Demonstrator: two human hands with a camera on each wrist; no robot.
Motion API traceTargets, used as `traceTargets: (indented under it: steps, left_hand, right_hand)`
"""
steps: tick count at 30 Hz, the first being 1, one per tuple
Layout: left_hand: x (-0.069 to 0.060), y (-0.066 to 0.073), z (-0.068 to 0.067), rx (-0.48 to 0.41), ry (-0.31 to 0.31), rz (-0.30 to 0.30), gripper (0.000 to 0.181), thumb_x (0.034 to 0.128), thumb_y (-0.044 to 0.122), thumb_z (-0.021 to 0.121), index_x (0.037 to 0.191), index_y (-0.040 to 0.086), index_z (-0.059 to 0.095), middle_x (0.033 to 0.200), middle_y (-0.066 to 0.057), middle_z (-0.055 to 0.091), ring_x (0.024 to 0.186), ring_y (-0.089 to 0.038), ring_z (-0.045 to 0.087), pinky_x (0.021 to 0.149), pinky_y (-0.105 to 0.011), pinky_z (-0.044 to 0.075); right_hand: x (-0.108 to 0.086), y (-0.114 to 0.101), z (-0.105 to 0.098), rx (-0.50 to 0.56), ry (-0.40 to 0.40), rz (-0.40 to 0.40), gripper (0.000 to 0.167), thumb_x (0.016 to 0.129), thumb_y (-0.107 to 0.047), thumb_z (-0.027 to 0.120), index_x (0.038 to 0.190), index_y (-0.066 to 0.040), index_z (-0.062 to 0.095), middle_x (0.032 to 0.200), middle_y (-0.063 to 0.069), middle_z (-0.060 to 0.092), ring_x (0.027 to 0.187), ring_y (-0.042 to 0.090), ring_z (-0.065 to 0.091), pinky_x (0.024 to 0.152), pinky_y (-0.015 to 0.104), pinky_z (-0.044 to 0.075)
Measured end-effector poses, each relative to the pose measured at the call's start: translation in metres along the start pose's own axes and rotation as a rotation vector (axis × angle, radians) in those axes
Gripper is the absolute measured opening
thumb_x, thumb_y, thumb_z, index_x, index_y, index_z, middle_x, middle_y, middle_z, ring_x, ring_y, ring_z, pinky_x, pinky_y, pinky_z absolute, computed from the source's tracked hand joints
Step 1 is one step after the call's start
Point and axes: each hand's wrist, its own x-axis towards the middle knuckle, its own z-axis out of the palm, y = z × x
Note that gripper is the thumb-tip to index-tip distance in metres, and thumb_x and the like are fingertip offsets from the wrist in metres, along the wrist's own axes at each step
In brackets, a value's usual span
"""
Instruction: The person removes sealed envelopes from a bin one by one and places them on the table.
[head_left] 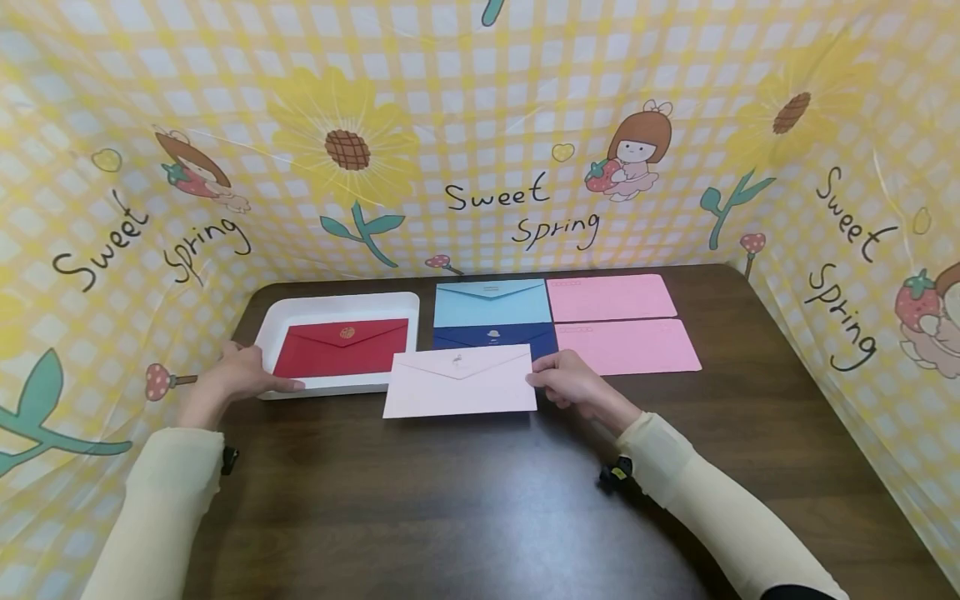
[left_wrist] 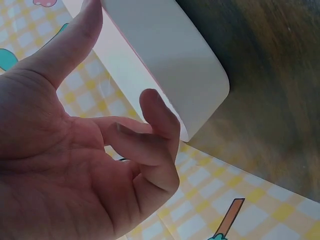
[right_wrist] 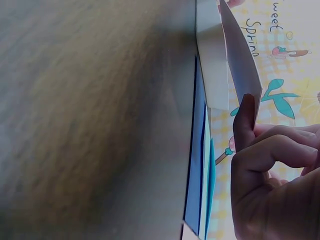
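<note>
My right hand (head_left: pixel 573 385) pinches the right edge of a pale pink envelope (head_left: pixel 459 393), raised above the table with its pointed flap showing. In the right wrist view, the envelope (right_wrist: pixel 242 60) appears nearly edge-on between thumb and fingers. A white tray (head_left: pixel 341 302) stands at the left, holding a red envelope (head_left: pixel 337 354) with a gold emblem. My left hand (head_left: pixel 246 371) grips the tray's front left corner, its thumb along the front. The left wrist view has curled fingers (left_wrist: pixel 162 117) against the tray wall (left_wrist: pixel 175 60).
A light blue envelope (head_left: pixel 491 307) and a dark blue envelope (head_left: pixel 487 336) lie behind the raised one, which partly covers the dark blue one. Two pink envelopes (head_left: pixel 611 297) lie to their right. A checked cloth (head_left: pixel 480 125) surrounds the brown table (head_left: pixel 450 500).
</note>
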Motion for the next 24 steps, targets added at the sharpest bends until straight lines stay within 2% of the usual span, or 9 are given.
traceTargets:
  steps: [11,24]
  left_hand:
    - [0.0,-0.001,0.003,-0.04,0.0,-0.02,0.102,0.0831,0.045,0.087,0.131,-0.031,0.037,0.12,-0.045,0.032,0.112,-0.057,0.035,0.092,-0.067,0.044]
    - [0.0,-0.005,0.002,-0.021,0.002,0.01,0.101,0.0826,0.047,0.087,0.129,-0.03,0.042,0.116,-0.043,0.035,0.112,-0.055,0.033,0.091,-0.065,0.045]
  right_hand:
    - [-0.012,0.011,-0.009,-0.015,0.008,0.017,0.016,0.103,-0.01,0.065,0.108,0.001,0.075,0.057,0.0,0.041,0.047,0.014,0.035,0.047,0.026,0.03]
    - [-0.024,0.022,-0.02,0.0,-0.003,0.017,0.014,0.102,-0.008,0.065,0.105,0.001,0.075,0.057,0.0,0.042,0.048,0.014,0.035,0.047,0.026,0.029]
